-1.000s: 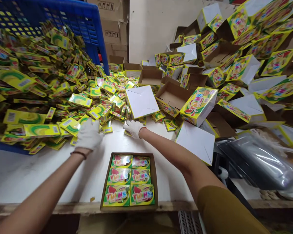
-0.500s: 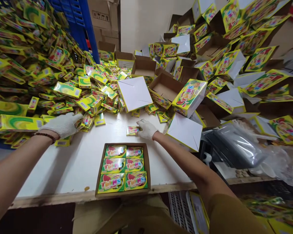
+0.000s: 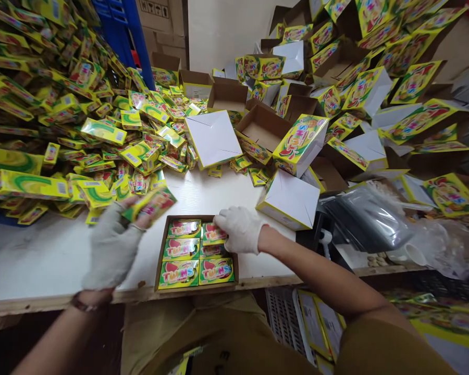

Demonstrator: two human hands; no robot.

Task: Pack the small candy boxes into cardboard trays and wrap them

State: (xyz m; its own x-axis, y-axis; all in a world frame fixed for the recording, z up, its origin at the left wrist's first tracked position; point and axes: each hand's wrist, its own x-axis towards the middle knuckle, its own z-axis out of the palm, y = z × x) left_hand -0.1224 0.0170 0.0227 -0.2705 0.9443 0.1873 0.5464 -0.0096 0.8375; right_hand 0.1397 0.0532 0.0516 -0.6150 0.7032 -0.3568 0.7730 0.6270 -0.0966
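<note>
Near the table's front edge lies an open display box [image 3: 159,260], brown inside, with several small yellow-green "TWINS" packs [image 3: 180,248] in two columns. My gloved right hand [image 3: 240,227] is closed on one TWINS pack [image 3: 213,234] at the box's far right corner, over the packs below it. To the left of the box, my gloved left hand [image 3: 115,245] grips another pack [image 3: 153,204], held tilted above the table between thumb and fingers. The left hand is slightly blurred.
A big heap of packs [image 3: 101,130] covers the back left beside a blue crate [image 3: 125,36]. Empty display boxes [image 3: 263,130] pile up at the back and right. Clear plastic [image 3: 367,219] lies at the right on the white table [image 3: 42,260].
My right hand has brought its pack from the tabletop to the box. My left hand has come away from the heap toward me, now with a pack in it.
</note>
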